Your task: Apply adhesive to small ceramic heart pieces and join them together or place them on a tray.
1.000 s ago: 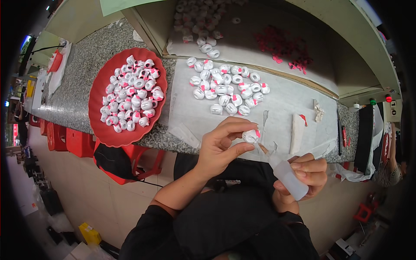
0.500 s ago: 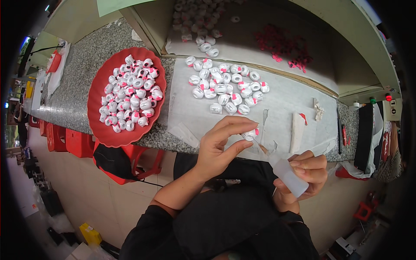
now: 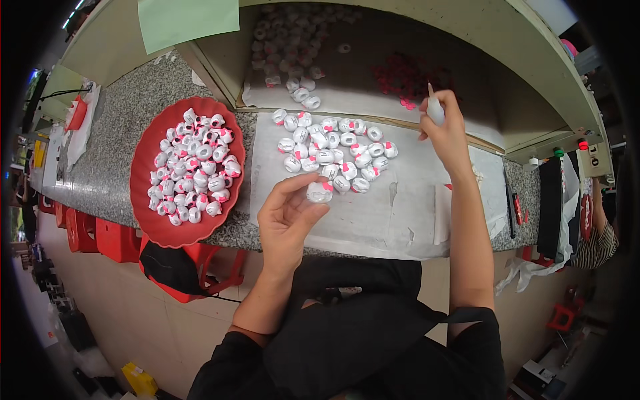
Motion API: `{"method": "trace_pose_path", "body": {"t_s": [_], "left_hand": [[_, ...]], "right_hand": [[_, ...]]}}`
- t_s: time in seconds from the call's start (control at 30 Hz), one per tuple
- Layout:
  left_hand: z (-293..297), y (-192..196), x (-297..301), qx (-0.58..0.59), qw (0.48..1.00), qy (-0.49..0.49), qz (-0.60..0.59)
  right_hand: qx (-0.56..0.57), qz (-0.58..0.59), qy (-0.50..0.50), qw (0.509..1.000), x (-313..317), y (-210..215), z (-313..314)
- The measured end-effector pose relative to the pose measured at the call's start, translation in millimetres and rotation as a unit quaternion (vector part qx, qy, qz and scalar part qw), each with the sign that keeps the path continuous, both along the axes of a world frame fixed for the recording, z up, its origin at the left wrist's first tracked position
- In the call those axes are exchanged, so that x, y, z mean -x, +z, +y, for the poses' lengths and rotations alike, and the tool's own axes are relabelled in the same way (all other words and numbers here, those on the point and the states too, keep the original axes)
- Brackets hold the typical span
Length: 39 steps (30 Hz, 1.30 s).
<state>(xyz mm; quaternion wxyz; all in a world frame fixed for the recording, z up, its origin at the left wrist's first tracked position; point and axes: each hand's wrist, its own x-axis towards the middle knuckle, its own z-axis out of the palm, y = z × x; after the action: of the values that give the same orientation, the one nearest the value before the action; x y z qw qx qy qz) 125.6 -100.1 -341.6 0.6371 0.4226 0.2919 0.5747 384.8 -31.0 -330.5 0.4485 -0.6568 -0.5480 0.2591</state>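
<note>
Change from earlier: right hand point(image 3: 445, 131) was down by the lap next to the left hand, gripping a small white bottle; now the arm is stretched far forward to the shelf edge, well apart from the left hand. Left hand point(image 3: 288, 217) has moved slightly forward over the desk edge, same small piece pinched. That piece point(image 3: 319, 192): small rounded white cap-like part with a pink-red spot, same kind as the loose ones in the pile point(image 3: 333, 148) just beyond it on the white sheet point(image 3: 393, 213). It sits between left thumb and fingertips, above the near part of the sheet, just short of the pile. Left hand: palm up, fingers curled partly in, closed on the piece, not a fist. Right hand: closed around the white bottle point(image 3: 435, 109), nozzle tip pointing up out of the fist, hand over the front lip of the shelf recess point(image 3: 373, 93) near scattered small red parts point(image 3: 407, 77). More white pieces lie further back in the recess. Red round tray point(image 3: 143, 220) to the left on the grey speckled desk point(image 3: 113, 133), heaped with the same white-and-pink pieces. A green sheet point(image 3: 187, 21) hangs at the top left. Another person's sleeve at the far right edge, cannot tell what they do.
</note>
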Motion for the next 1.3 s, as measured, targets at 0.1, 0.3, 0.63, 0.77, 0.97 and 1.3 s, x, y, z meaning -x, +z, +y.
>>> {"method": "trace_pose_path", "body": {"t_s": [0.1, 0.3, 0.63, 0.77, 0.97, 1.3], "left_hand": [[0, 0, 1, -0.007, 1.0, -0.001, 0.007], [1, 0, 2, -0.003, 1.0, -0.02, 0.007], [-4, 1, -8, -0.007, 0.997, -0.074, -0.026], [-13, 4, -13, -0.024, 0.997, -0.077, 0.02], [-19, 10, -14, -0.142, 0.969, -0.05, 0.195], [-20, 11, -16, -0.109, 0.986, -0.092, 0.091]], "right_hand": [[0.047, -0.276, -0.033, 0.959, -3, -12, 49], [-0.138, -0.422, 0.039, 0.895, -8, -24, 67], [-0.022, 0.199, 0.057, 0.978, 71, 30, -80], [-0.001, 0.312, 0.098, 0.945, 85, 25, -114], [-0.002, 0.375, 0.106, 0.921, 99, 21, -126], [-0.044, 0.296, 0.092, 0.95, 102, 12, -129]]}}
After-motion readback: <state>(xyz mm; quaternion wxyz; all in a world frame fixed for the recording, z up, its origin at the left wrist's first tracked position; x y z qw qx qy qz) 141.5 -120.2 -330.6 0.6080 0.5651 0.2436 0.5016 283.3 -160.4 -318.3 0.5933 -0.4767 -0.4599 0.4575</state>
